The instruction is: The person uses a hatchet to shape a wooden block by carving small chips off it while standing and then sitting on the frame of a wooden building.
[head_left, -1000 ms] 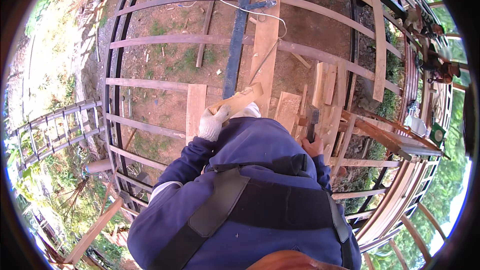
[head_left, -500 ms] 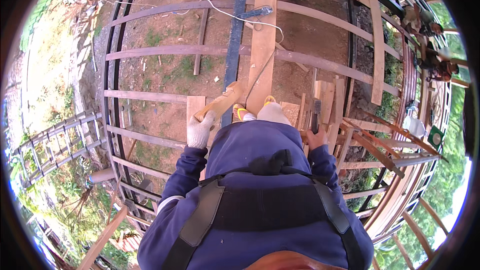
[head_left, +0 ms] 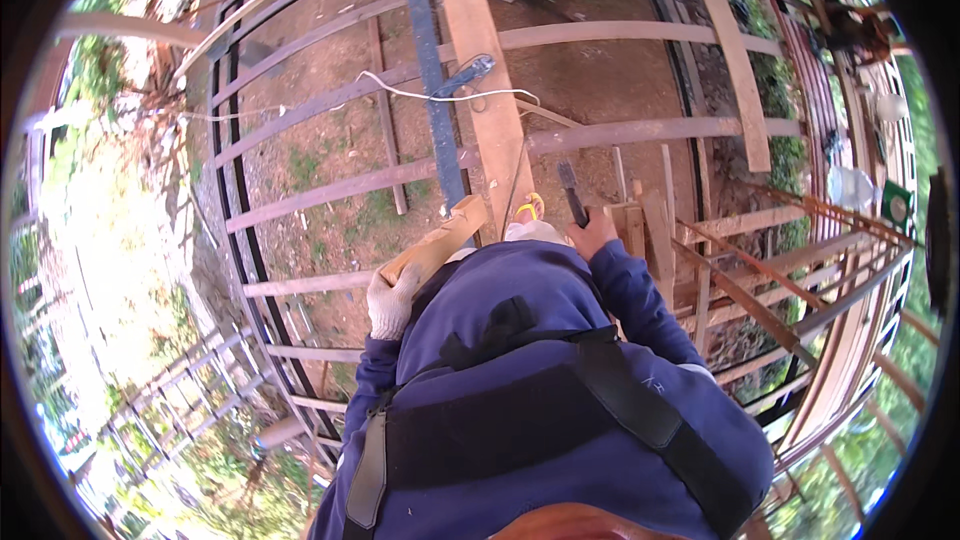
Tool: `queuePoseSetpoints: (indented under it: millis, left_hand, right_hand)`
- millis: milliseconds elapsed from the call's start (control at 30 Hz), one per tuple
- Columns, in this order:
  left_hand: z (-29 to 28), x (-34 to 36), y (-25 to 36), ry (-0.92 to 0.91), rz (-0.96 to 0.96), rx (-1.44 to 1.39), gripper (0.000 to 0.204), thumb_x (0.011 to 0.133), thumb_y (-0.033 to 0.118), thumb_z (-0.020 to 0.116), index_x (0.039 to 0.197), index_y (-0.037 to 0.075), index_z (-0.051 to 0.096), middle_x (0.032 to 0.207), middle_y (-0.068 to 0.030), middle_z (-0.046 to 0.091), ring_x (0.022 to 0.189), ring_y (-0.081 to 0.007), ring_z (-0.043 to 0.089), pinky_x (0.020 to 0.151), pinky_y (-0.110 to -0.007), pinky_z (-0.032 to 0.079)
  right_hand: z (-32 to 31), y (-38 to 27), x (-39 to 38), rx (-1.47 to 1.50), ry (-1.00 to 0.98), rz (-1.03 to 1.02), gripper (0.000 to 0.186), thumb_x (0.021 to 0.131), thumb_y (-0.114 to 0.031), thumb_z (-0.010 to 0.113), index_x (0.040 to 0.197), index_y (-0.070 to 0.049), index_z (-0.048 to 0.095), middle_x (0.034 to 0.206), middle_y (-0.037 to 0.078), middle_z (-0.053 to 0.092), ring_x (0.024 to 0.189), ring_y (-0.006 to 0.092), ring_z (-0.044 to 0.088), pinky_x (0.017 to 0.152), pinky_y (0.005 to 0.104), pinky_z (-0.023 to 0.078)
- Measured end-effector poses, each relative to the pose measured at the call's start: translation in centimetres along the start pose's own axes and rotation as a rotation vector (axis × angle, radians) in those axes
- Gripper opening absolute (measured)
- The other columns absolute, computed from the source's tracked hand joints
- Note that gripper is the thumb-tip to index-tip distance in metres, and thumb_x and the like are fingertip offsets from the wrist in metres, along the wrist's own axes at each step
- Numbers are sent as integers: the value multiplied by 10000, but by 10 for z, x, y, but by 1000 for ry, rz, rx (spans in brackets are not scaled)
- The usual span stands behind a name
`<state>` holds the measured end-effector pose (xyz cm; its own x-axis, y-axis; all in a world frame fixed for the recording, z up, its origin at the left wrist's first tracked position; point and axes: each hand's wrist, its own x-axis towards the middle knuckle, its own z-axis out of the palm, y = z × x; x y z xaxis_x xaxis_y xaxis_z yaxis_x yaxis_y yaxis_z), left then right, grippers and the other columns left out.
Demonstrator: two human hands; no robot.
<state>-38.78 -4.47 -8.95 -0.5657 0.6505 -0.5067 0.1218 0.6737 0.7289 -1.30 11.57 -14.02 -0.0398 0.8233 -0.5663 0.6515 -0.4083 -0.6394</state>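
My left hand (head_left: pixel 391 304), in a white knitted glove, is closed around the near end of a short wooden block (head_left: pixel 437 242). The block slants up and away to the right, its far end close to the dark blue beam (head_left: pixel 436 105). My bare right hand (head_left: pixel 596 232) grips a dark hand tool (head_left: pixel 573 192) with a black handle and a greyish, narrow upper part that points up and left; its exact kind is unclear. A foot in a yellow sandal (head_left: pixel 531 208) shows on the wide plank (head_left: pixel 490 90) just ahead of me.
Several timber joists (head_left: pixel 640 135) cross an open frame, with bare soil (head_left: pixel 340 170) visible below. A blue tool with a cord (head_left: pixel 476 68) and a white cable (head_left: pixel 400 93) lie on the plank. Upright boards (head_left: pixel 657 230) and a trestle-like frame (head_left: pixel 740 295) stand at right.
My right hand has brought the dark tool forward and left, nearer the plank. The wooden block in my left hand has shifted slightly, and my view has turned.
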Motion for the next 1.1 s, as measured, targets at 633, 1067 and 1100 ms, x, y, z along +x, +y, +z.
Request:
queuePoseSetpoints:
  millis: [633, 1067, 1100]
  left_hand:
    - [198, 244, 286, -604, 334, 306, 479, 838, 254, 833, 1176, -49, 677, 1063, -114, 751, 949, -144, 693, 864, -304, 552]
    - [328, 309, 471, -993, 601, 791, 665, 792, 467, 846, 1222, -11, 677, 1090, -209, 744, 982, -264, 734, 895, -372, 562]
    - [342, 304, 480, -983, 709, 887, 709, 776, 514, 836, 1233, -3, 673, 1104, -228, 736, 1009, -307, 729, 914, -395, 558]
  right_hand:
    - [-66, -37, 93, 262, 381, 394, 381, 800, -301, 671, 1001, 22, 695, 887, 297, 704, 888, 445, 701, 809, 485, 544]
    - [-103, -92, 185, 484, 642, 457, 315, 790, -285, 731, 986, -41, 701, 847, 230, 704, 812, 422, 687, 745, 479, 532]
    - [-105, -87, 191, 476, 630, 465, 307, 786, -288, 728, 967, -41, 698, 847, 232, 702, 816, 422, 690, 746, 482, 533]
